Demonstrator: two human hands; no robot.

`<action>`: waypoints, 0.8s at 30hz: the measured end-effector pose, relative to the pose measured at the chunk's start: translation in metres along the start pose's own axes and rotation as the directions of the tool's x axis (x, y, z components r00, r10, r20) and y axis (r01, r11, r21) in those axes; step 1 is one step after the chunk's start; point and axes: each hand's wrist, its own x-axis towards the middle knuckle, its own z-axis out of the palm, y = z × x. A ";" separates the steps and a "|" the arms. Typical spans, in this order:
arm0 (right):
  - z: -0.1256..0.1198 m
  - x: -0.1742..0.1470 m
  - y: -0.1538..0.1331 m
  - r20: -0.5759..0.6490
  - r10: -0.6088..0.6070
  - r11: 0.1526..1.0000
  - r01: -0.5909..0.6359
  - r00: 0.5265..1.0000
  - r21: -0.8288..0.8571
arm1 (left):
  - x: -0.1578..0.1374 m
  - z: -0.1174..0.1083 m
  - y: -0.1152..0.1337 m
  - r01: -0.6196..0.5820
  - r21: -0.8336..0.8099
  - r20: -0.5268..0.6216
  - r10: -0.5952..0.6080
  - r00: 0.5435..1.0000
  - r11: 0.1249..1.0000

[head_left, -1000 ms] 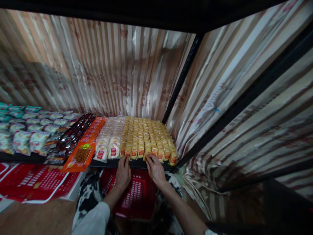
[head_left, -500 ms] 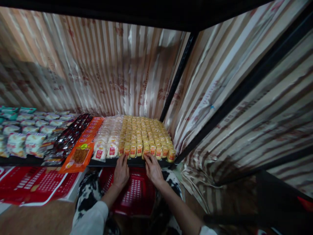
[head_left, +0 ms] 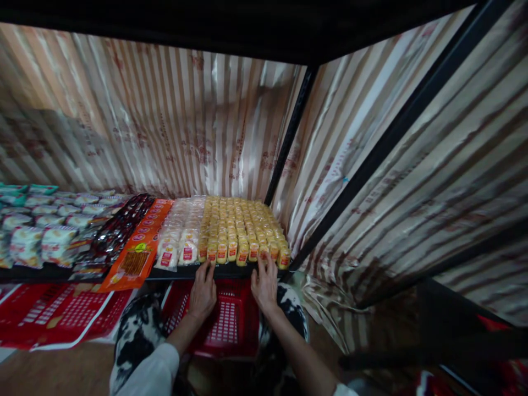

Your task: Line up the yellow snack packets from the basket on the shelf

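Observation:
Rows of small yellow wrapped snack packets with red-and-yellow labels stand on the dark shelf. My left hand rests at the shelf's front edge, its fingertips at the base of the front packets toward the left of the block. It is open, with fingers slightly apart. Farther right, my right hand reaches up with fingers stretched out, the tips against a front packet near the right end. That hand is open too, and its fingers partly hide the packet.
Left of the yellow block lie white packets, an orange snack bag, dark shiny packs and white bags. A red basket sits below between my knees. Black posts and striped sheeting border the shelf.
My right hand has slid right along the front row, from the middle packets toward the right end. My left hand stays about where it was. The view has shifted slightly.

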 end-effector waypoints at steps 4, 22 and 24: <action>0.005 -0.004 0.010 0.016 0.046 0.999 -0.046 0.999 -0.018 | -0.004 -0.002 0.003 -0.003 -0.006 0.002 0.003 1.000 1.000; 0.019 -0.016 0.045 0.106 -0.003 0.989 -0.013 0.994 0.149 | -0.027 -0.001 0.022 -0.008 -0.018 0.118 0.010 0.993 1.000; 0.019 -0.016 0.045 0.077 -0.006 0.988 -0.006 0.997 0.155 | -0.028 -0.004 0.024 0.000 -0.018 0.141 0.002 0.990 1.000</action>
